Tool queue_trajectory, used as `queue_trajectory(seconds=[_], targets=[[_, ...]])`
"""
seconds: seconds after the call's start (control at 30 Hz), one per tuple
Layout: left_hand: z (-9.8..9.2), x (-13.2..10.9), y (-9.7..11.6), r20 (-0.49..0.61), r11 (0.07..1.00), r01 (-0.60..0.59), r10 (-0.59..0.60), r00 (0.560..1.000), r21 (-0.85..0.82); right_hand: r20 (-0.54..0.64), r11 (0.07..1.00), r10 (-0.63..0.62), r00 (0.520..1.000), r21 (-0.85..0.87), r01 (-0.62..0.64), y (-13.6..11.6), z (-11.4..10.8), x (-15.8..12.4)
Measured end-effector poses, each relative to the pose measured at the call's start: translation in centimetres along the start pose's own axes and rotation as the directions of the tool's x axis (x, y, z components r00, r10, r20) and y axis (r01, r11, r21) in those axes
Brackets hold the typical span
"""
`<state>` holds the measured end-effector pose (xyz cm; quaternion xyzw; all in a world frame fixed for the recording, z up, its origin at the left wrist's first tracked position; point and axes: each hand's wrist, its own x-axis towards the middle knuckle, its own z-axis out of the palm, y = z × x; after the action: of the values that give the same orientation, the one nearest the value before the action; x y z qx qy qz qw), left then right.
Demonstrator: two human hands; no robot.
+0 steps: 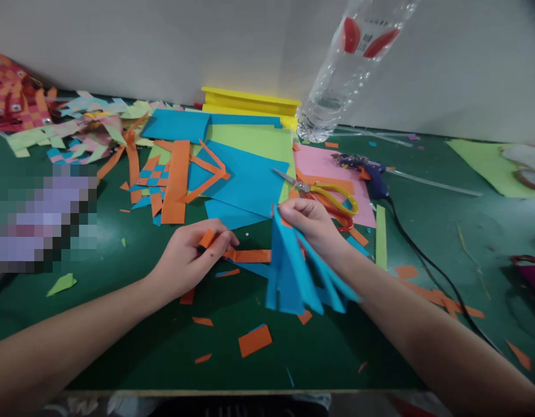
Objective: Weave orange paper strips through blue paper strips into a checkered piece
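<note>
My right hand (313,223) pinches the top of a blue paper cut into strips (289,266); its loose strips hang and fan out above the table, slightly blurred. A bit of orange shows at the pinch. My left hand (193,252) rests on the table with curled fingers closed on an orange paper strip (252,256), whose far end passes behind the blue strips. Just beyond my right hand lie scissors with yellow and orange handles (332,194), their blades slightly apart over blue paper sheets (245,179). An orange paper band (175,182) lies beyond my left hand.
A clear water bottle (337,87) stands by the wall. The blue glue gun (374,176) trails a black cord to the right. Woven paper pieces (19,95) pile up at far left, above a blurred-out purple object (46,208). Orange scraps (255,340) litter the green table.
</note>
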<state>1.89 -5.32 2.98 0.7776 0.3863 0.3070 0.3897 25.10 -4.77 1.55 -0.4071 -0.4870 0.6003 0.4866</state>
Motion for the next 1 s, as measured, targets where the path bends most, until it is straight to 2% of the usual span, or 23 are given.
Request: queue_trajectory(seconds=[0.07, 0.13, 0.23, 0.4, 0.5, 0.57, 0.63, 0.7, 0.73, 0.87, 0.93, 1.0], targets=[[0.0, -0.1, 0.0, 0.008, 1.0, -0.008, 0.008, 1.0, -0.005, 0.047, 0.958, -0.042, 0.998, -0.283, 0.054, 0.0, 0.2, -0.2], [0.0, -0.1, 0.1, 0.019, 1.0, -0.028, 0.028, 0.999, -0.005, 0.11, 0.848, -0.067, 0.992, -0.518, 0.115, 0.0, 0.5, -0.3], [0.1, -0.2, 0.2, 0.053, 0.997, -0.076, 0.077, 0.996, -0.015, 0.198, 0.724, -0.093, 0.976, -0.659, 0.203, 0.2, 0.8, -0.5], [0.1, -0.3, 0.2, 0.113, 0.995, -0.082, 0.088, 0.99, -0.056, 0.296, 0.581, -0.175, 0.939, -0.739, 0.341, 0.7, 0.8, -0.5], [0.2, -0.3, 0.2, 0.122, 0.991, -0.082, 0.095, 0.988, -0.105, 0.373, 0.506, -0.23, 0.899, -0.743, 0.438, 0.6, 0.9, -0.7], [0.2, -0.3, 0.2, 0.114, 0.989, -0.062, 0.077, 0.99, -0.135, 0.382, 0.557, -0.224, 0.896, -0.705, 0.44, 0.4, 1.0, -0.8], [0.3, -0.3, 0.2, 0.107, 0.988, -0.03, 0.047, 0.993, -0.154, 0.328, 0.655, -0.188, 0.926, -0.66, 0.367, 0.2, 1.2, -0.9], [0.3, -0.3, 0.2, 0.103, 0.987, -0.011, 0.028, 0.994, -0.159, 0.285, 0.685, -0.173, 0.943, -0.653, 0.323, 0.2, 1.2, -0.9], [0.3, -0.3, 0.2, 0.103, 0.988, -0.009, 0.025, 0.994, -0.157, 0.295, 0.651, -0.187, 0.937, -0.677, 0.343, 0.3, 1.2, -0.8], [0.2, -0.4, 0.2, 0.1, 0.989, -0.002, 0.016, 0.995, -0.145, 0.453, 0.401, -0.232, 0.861, -0.762, 0.509, 1.0, 0.9, -0.7], [0.2, -0.4, 0.3, 0.091, 0.991, -0.005, 0.018, 0.996, -0.137, 0.475, 0.335, -0.246, 0.845, -0.776, 0.534, 1.3, 0.7, -0.6], [0.2, -0.4, 0.3, 0.083, 0.993, -0.02, 0.029, 0.996, -0.116, 0.471, 0.308, -0.259, 0.843, -0.787, 0.534, 1.4, 0.7, -0.7]])
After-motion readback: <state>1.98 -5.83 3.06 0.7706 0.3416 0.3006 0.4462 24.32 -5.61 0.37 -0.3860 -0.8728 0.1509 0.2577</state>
